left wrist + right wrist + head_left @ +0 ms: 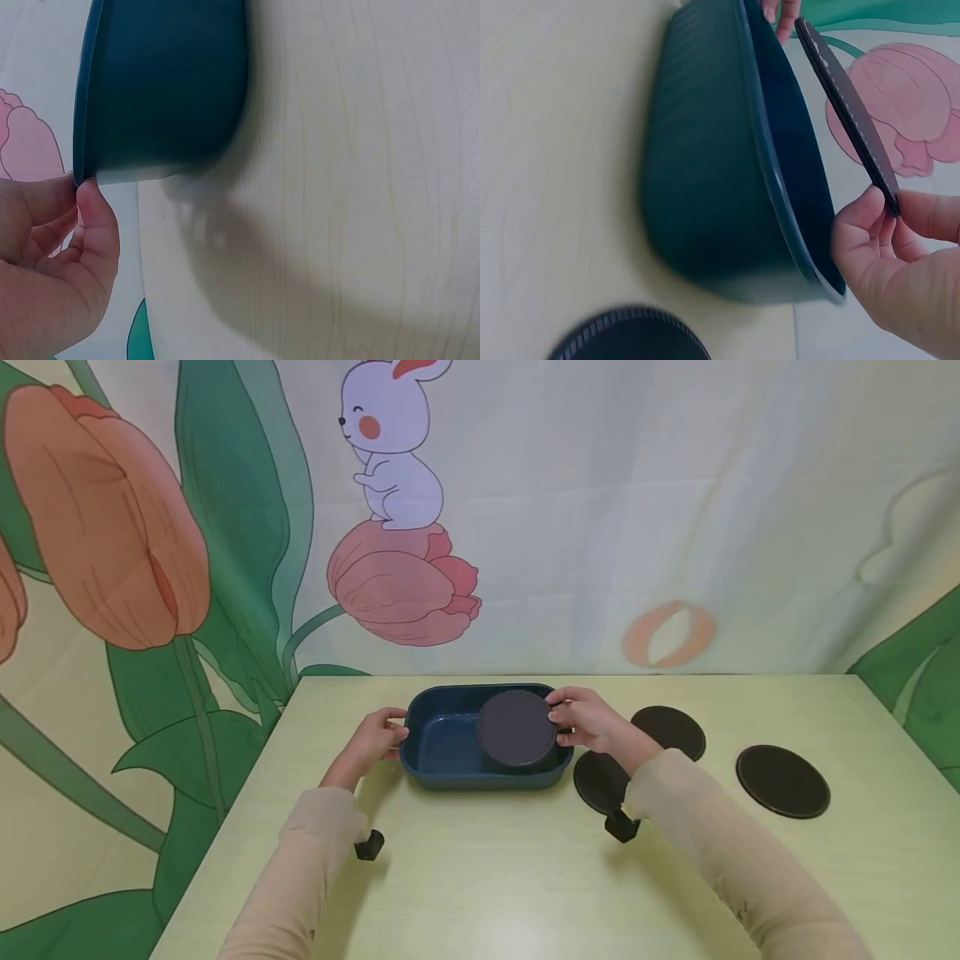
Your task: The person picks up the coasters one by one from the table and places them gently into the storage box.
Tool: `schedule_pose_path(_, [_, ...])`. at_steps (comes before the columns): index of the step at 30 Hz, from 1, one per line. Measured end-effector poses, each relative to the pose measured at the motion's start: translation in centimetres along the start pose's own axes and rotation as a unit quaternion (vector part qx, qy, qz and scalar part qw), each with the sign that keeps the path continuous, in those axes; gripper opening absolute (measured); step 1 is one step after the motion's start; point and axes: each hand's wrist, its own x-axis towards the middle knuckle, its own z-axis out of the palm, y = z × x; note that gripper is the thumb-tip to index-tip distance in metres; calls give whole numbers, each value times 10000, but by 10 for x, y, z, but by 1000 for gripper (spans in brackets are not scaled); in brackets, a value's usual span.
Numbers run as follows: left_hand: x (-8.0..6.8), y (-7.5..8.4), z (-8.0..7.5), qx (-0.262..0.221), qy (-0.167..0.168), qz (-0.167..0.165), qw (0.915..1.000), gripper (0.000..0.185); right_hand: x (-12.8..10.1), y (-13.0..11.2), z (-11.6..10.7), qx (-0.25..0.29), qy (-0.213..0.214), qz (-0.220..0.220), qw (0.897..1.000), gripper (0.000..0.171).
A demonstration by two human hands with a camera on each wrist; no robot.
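On pale wooden table (480,877), deep blue rectangular plastic tray (450,752), long axis left to right. Held tilted over its right half, dark round flat coaster (516,727), pinched at right edge by right hand (592,727). Left hand (375,742) fingertips gripping left rim.

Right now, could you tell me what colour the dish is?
Dark blue dish, clearest in the head view.

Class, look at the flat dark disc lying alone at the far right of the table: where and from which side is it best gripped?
Pinch the rightmost disc at its thin rim, coming from its free right or near edge. It lies flat on the table, so no face offers a grip; probably lift one edge first. The right hand pinches another disc at the rim like this.
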Motion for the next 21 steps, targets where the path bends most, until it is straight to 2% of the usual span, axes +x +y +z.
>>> schedule_pose_path(8, [-3, 1, -2, -44, -55, 109, 9999, 39, 17, 9, 25, 325, 306, 205, 9988, 22])
schedule_pose_path(21, [-3, 0, -2, -113, -52, 88, 9999, 37, 40, 26, 52, 747, 805, 533, 9925, 25])
